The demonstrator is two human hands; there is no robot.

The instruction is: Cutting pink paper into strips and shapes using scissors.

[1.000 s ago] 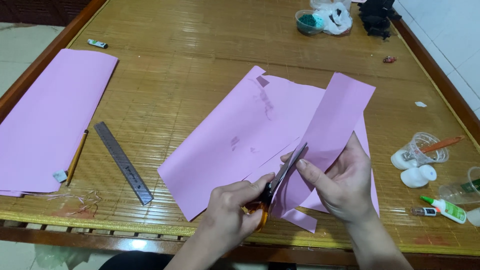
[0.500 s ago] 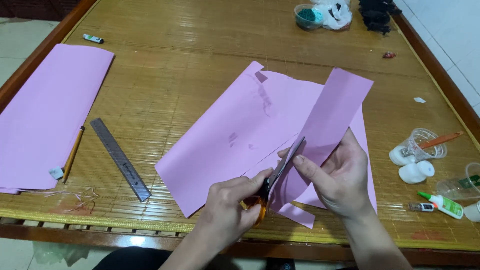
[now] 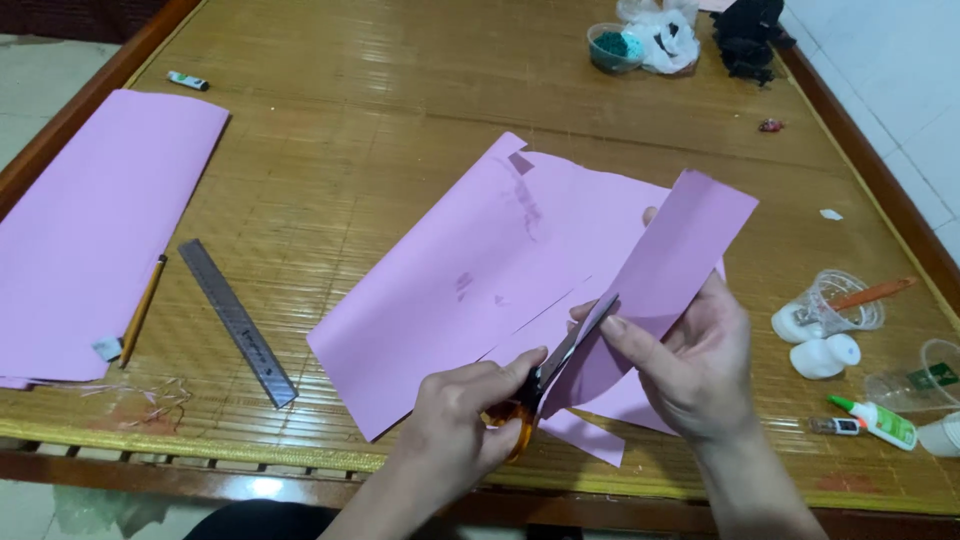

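My left hand (image 3: 462, 418) grips orange-handled scissors (image 3: 548, 375) whose blades bite into a large pink paper sheet (image 3: 470, 280) lying on the bamboo mat. My right hand (image 3: 690, 365) pinches and lifts the cut pink strip (image 3: 672, 262) just right of the blades, holding it raised and tilted up to the right. The blades point up and away from me along the cut line. Smaller pink offcuts (image 3: 592, 438) lie beneath both hands near the front edge.
At the left lie a stack of pink sheets (image 3: 90, 230), a pencil (image 3: 143, 310) and a metal ruler (image 3: 237, 322). At the right are a tipped clear plastic cup (image 3: 835, 300), white lumps, a glue bottle (image 3: 878, 420). At the back stand a bowl (image 3: 612, 48) and bags.
The scissors have advanced a little farther along the cut, and my right hand has lifted the pink strip slightly higher. The view has shifted a bit.
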